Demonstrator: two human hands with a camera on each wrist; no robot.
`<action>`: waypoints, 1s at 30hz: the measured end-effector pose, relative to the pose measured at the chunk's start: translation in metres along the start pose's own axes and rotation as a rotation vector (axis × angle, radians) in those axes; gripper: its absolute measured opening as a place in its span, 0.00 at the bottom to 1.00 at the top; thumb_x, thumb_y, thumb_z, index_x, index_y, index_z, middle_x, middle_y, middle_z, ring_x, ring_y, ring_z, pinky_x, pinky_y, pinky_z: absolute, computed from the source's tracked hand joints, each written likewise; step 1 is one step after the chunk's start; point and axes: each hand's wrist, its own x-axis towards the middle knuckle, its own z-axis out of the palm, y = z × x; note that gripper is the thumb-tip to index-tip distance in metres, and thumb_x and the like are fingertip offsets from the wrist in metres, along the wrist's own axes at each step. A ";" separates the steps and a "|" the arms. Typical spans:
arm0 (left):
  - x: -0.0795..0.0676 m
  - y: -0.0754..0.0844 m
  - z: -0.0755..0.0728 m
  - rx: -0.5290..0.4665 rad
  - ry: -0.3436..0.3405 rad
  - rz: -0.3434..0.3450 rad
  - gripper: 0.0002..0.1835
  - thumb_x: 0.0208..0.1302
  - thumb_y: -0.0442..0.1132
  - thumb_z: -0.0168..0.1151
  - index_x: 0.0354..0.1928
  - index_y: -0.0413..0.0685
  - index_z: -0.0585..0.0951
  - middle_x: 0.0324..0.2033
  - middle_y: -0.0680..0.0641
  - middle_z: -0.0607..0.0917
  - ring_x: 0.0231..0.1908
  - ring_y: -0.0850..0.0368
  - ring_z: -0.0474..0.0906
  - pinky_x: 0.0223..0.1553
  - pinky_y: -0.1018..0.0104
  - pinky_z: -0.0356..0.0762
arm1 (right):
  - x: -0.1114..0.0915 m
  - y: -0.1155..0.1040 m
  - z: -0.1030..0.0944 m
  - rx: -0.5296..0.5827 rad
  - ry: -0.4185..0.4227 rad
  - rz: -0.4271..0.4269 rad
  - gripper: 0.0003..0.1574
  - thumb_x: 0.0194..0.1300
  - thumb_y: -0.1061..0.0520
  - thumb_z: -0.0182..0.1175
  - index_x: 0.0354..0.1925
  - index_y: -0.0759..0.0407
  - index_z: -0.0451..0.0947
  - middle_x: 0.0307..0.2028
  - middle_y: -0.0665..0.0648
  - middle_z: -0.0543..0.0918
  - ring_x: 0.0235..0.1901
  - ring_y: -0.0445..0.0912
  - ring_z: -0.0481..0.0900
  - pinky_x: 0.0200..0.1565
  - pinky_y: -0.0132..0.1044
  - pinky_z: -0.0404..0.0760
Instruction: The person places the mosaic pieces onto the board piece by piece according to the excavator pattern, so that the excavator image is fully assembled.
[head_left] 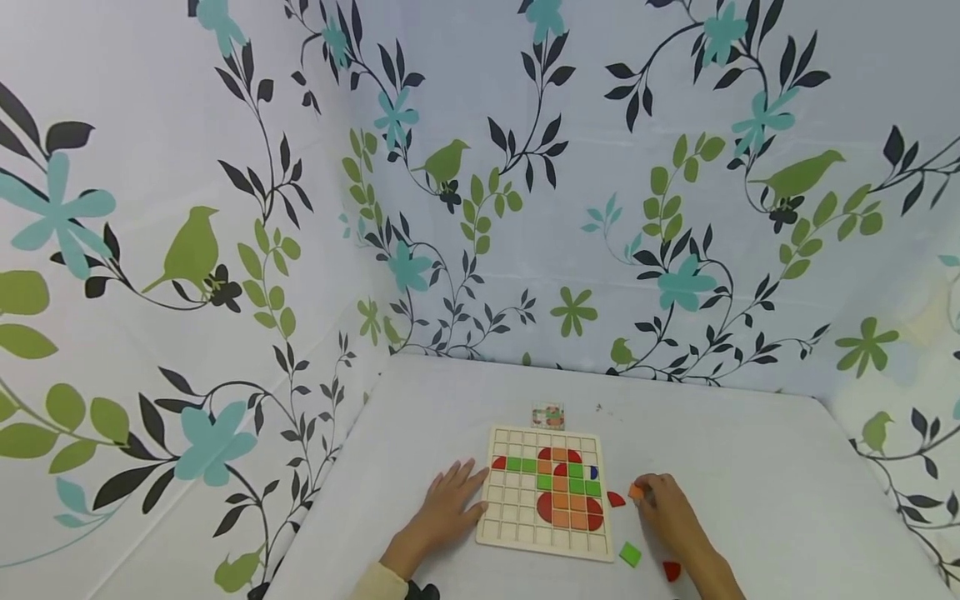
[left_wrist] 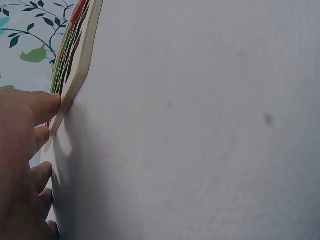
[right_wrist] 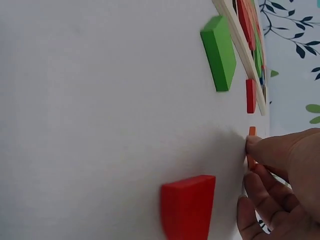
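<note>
A square wooden grid board lies on the white table, partly filled with red, orange, green and blue pieces. My left hand rests flat at the board's left edge, fingers spread, thumb and a fingertip right at the rim. To the right of the board, my right hand pinches an orange block between thumb and fingers, low over the table. Between that hand and the board lies a red quarter-round piece. Nearer me are a green square block and another red quarter-round piece.
A small printed pattern card lies just behind the board. The white-covered table runs back to a patterned cloth wall with leaves and birds, which also rises on the left.
</note>
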 end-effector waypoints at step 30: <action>0.000 -0.002 0.002 0.028 -0.013 -0.013 0.33 0.79 0.53 0.57 0.80 0.54 0.67 0.81 0.40 0.63 0.81 0.35 0.54 0.79 0.30 0.49 | 0.063 -0.109 0.050 -0.005 0.104 -0.275 0.14 0.73 0.62 0.66 0.53 0.67 0.81 0.46 0.66 0.79 0.43 0.59 0.81 0.43 0.60 0.83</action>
